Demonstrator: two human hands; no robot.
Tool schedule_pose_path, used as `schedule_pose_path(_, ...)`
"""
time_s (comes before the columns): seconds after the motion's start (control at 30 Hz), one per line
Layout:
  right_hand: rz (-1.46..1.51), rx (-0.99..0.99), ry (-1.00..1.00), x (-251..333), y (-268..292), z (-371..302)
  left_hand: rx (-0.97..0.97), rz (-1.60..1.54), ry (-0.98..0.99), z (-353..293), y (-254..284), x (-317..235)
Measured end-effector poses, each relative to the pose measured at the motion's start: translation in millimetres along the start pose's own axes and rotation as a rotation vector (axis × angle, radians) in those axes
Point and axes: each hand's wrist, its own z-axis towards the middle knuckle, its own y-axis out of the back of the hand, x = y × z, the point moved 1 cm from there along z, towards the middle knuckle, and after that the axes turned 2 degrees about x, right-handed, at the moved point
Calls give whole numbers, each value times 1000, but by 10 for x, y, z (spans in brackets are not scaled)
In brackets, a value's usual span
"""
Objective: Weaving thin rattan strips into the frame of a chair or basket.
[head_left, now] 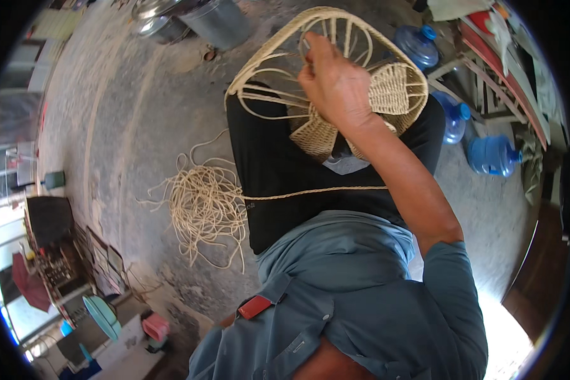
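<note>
A partly woven straw basket (396,88) rests over my knees, its rim wrapped in cord. Tightly woven panels fill its near and right parts, while cord strands and open loops span the left and far parts. My right hand (339,88) is above the middle of it, fingers closed in a pinch on a strand of straw cord (303,41) near the far side. My left hand does not show. From a loose heap of straw cord (206,206) on the floor at my left, one length runs across my lap and passes behind my right forearm.
Several blue water jugs (493,156) stand on the floor to the right, next to a wooden rack (494,85). A grey bucket (215,25) and a lidded metal pot (155,19) are at the far left. Lower left are a teal basin (101,316) and a pink container (156,327).
</note>
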Motion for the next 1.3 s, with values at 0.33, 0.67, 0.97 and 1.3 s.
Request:
schedule_pose_path(0.33, 274, 119, -140, 113, 196, -100, 80, 117, -93, 42, -57, -87)
schedule_pose_path(0.67, 1188, 273, -514, -168, 318, -333, 140, 376, -147, -94, 255, -537)
schedule_pose_path(0.97, 1305, 341, -597, -529, 670, -331, -436, 659, -636, -753, 438, -1839)
schedule_pose_path(1.3, 1092, 238, -587, -934, 992, -273, -1251, 969, -1782, -497, -373, -4517)
